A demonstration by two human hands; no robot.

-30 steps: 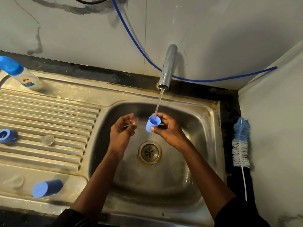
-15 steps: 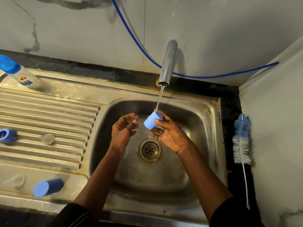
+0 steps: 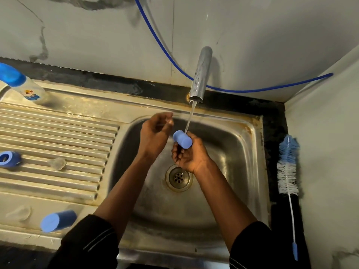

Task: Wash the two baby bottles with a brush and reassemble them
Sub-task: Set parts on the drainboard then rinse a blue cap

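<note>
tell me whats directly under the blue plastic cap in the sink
The right hand holds the blue plastic cap from below, over the steel sink basin. The cap hides the fingertips gripping it.

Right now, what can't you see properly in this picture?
Head view only.
Left hand: motion-blurred; can't tell if its fingers pinch anything.
Blue cap in the right hand: its inside faces away.
Labelled bottle: cut by the left edge.
Clear piece on drainboard: too faint to name.

Stained steel sink (image 3: 250, 144), matt plastic cap (image 3: 182, 139)
</note>
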